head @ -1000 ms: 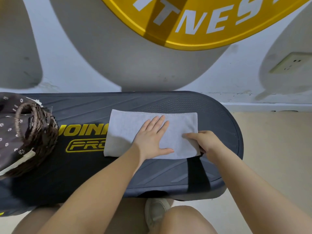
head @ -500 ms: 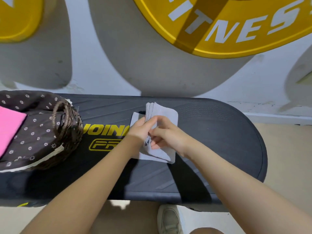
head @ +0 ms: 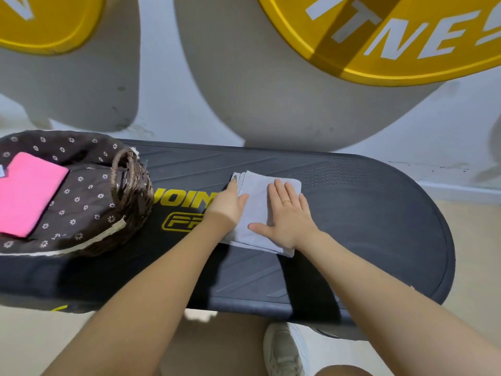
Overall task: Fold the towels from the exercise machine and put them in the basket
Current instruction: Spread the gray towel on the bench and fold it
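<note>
A grey towel (head: 256, 210), folded into a small rectangle, lies on the black platform of the exercise machine (head: 366, 226). My right hand (head: 287, 213) lies flat on top of it, fingers straight, pressing it down. My left hand (head: 227, 203) rests along the towel's left edge with straight fingers. At the left end of the platform stands a wicker basket (head: 132, 196) with a dark flowered lining. A folded pink towel (head: 27, 194) lies inside it.
A grey wall with large yellow lettered signs (head: 406, 44) rises right behind the platform. My shoe (head: 284, 348) and knee show below the platform's near edge, on a beige floor.
The long towel has been folded in half from the right. Both hands, which held the fold up a moment ago, now press it flat. The view has shifted left, showing more of the basket.
</note>
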Demonstrator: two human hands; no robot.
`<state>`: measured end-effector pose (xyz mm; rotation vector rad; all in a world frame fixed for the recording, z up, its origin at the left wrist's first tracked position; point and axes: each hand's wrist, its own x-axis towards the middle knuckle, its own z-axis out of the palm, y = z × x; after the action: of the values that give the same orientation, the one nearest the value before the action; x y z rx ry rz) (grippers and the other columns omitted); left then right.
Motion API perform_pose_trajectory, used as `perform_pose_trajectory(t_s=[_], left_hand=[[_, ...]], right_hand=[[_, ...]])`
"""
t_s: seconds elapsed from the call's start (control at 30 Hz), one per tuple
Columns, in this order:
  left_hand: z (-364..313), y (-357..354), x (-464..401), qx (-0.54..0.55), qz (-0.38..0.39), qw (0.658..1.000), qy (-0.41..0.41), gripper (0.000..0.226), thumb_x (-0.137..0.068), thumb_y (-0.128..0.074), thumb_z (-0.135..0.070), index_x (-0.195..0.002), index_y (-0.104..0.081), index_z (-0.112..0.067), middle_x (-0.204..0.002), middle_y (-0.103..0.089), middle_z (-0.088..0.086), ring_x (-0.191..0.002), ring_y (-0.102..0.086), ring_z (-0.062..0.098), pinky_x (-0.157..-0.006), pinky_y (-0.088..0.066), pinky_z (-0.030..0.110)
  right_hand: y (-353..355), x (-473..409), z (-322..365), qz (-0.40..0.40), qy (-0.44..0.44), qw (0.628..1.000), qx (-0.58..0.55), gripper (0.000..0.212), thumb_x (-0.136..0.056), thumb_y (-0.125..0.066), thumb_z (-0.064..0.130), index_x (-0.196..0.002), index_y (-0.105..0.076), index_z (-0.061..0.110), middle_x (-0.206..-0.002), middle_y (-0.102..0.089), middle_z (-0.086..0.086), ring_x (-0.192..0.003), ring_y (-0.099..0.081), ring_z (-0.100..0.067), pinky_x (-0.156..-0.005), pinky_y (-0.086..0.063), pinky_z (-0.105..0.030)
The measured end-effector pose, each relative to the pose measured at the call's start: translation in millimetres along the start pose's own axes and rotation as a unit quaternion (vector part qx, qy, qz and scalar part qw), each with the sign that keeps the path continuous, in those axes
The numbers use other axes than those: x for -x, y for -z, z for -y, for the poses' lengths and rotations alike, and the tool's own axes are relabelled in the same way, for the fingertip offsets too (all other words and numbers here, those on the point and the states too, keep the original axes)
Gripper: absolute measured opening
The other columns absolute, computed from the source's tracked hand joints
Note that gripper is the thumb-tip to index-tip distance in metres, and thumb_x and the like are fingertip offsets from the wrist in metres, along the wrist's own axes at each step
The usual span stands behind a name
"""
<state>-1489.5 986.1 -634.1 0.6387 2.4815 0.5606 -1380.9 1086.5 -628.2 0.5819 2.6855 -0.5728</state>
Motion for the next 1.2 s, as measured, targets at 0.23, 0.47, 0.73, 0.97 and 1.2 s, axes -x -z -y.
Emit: perform_pose_trajectory(t_s=[0.23,0.47,0.73,0.97,1.2], left_hand=[[12,-11,14,-0.279,-0.205,0.924,-0.161,0.061,-0.083,-0.049,-0.039,-0.136,-0.039,-0.01,-0.134,-0.052,0.013,-0.112,-0.058,0.027,-0.089,-0.044,0.034],[33,-24,17,-0.258,-0.045,0.919,-0.293,0.067,-0.096,-0.019,-0.047,-0.128,-0.05,0.002,-0.136,-0.051,0.018,-0.124,-0.051,0.032,-0.109,-0.022,0.033],[31,-22,13,-0.196,-0.012,0.948,-0.25,0.082,-0.079,-0.001,-0.059,-0.148,-0.002,-0.014,-0.157,0.005,0.0,-0.145,0.006,0.011,-0.112,0.008,0.022],[13,-11,26,-0.239,-0.074,0.926,-0.282,0.049,-0.09,-0.048,-0.028,-0.136,-0.045,-0.012,-0.15,-0.03,0.015,-0.139,-0.022,0.027,-0.11,-0.03,0.033],[3,-14,30,-0.249,-0.015,0.935,-0.253,0.04,-0.092,-0.047,-0.015,-0.131,-0.047,-0.024,-0.115,-0.04,0.009,-0.105,-0.043,0.024,-0.078,-0.036,0.03]], right_hand=[[-15,4,-2,-0.026,-0.031,0.999,-0.003,0.117,-0.071,-0.048,0.077,-0.146,0.019,0.016,-0.154,0.029,-0.002,-0.142,0.027,-0.022,-0.118,0.008,-0.043],[-19,5,-1,-0.039,-0.029,0.999,0.005,0.13,-0.061,-0.052,0.082,-0.147,0.017,0.012,-0.154,0.029,-0.006,-0.142,0.027,-0.023,-0.118,0.006,-0.044],[-26,37,-19,0.041,0.052,0.997,0.043,0.109,-0.053,0.011,0.085,-0.139,0.029,0.021,-0.137,0.044,0.002,-0.129,0.04,-0.014,-0.115,0.013,-0.04],[-2,42,-26,-0.107,0.004,0.974,-0.202,0.04,-0.092,-0.052,0.018,-0.132,-0.046,0.012,-0.152,-0.023,-0.009,-0.141,-0.024,-0.02,-0.103,-0.028,-0.023],[0,24,-11,-0.102,-0.231,0.894,-0.369,0.039,-0.091,-0.045,0.012,-0.128,-0.036,0.002,-0.111,-0.056,-0.014,-0.099,-0.053,-0.029,-0.074,-0.039,-0.032]])
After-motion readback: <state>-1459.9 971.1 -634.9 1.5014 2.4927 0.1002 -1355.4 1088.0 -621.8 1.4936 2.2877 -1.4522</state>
